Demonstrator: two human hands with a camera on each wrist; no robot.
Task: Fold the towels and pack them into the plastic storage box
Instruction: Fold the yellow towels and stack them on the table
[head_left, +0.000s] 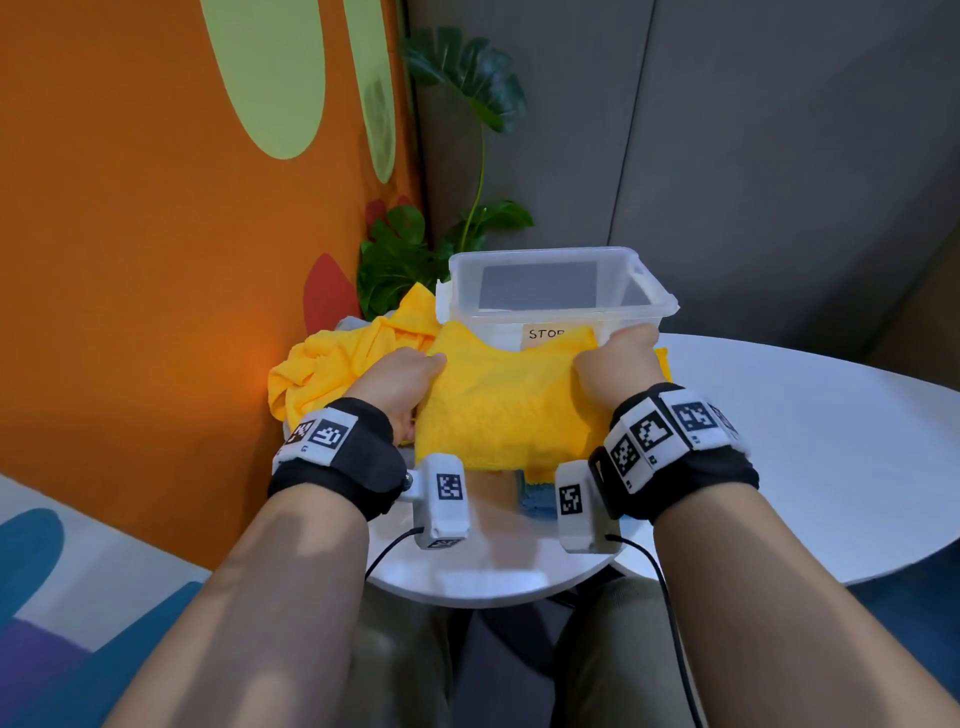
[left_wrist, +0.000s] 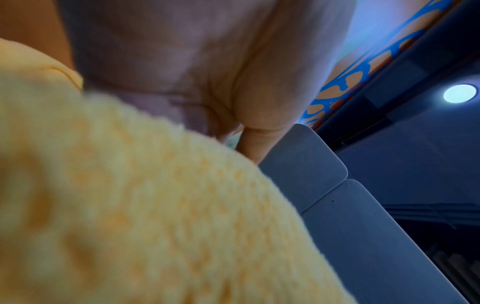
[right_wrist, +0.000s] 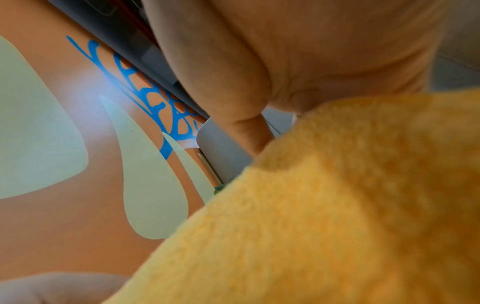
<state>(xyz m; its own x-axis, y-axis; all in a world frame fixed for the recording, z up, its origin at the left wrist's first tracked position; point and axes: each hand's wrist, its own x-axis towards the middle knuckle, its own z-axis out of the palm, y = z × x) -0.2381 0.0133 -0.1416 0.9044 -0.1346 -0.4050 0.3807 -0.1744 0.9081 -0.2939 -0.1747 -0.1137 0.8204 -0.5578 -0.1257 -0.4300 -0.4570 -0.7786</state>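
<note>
A folded yellow towel (head_left: 504, 405) is held up between both hands in front of the clear plastic storage box (head_left: 644, 291), which looks empty. My left hand (head_left: 402, 379) grips the towel's left edge, thumb on top. My right hand (head_left: 618, 364) grips its right upper corner with curled fingers. In the left wrist view the yellow towel (left_wrist: 145, 216) fills the lower left under the left hand (left_wrist: 249, 123). The right wrist view shows the towel (right_wrist: 337, 205) under the right hand (right_wrist: 259, 115). A crumpled yellow towel (head_left: 332, 358) lies at the left.
The box carries a paper label (head_left: 545, 333) and stands on a round white table (head_left: 810, 447). A blue cloth (head_left: 535, 496) peeks out beneath the held towel. A leafy plant (head_left: 410, 254) stands behind, against an orange wall (head_left: 156, 260).
</note>
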